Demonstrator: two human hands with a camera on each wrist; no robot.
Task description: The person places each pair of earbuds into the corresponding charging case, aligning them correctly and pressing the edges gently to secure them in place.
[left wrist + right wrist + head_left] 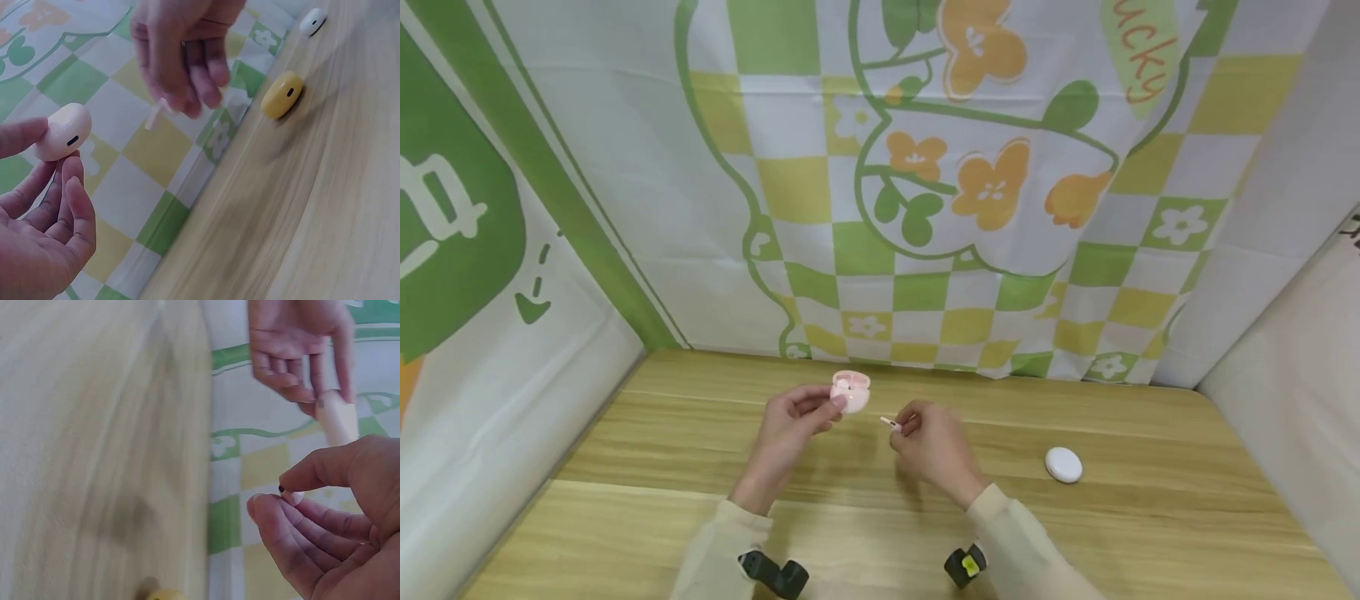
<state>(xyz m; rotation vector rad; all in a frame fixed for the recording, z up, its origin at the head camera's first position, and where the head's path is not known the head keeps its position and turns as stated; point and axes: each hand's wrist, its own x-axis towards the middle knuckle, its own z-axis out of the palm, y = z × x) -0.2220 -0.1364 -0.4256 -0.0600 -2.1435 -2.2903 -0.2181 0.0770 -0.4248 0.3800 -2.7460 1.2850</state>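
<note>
My left hand (784, 437) holds a pink earbud charging case (850, 401) above the table, thumb on its front. Its lid stands up, and a pale earbud (844, 384) shows inside at the left. The left wrist view gives the case's underside with a dark charging port. To the right, apart from the case, my right hand (936, 446) pinches a pale pink earbud (891, 423) between thumb and index finger. Its stem points up and left toward the case in the head view. In the right wrist view the fingertips cover much of that earbud (292, 495).
On the wooden table (1150, 500) to the right lies a white rounded case (1063, 465). A yellow case (282, 95) is on the table too, hidden in the head view. A patterned cloth (925, 317) hangs at the back edge. Black devices sit on both wrists.
</note>
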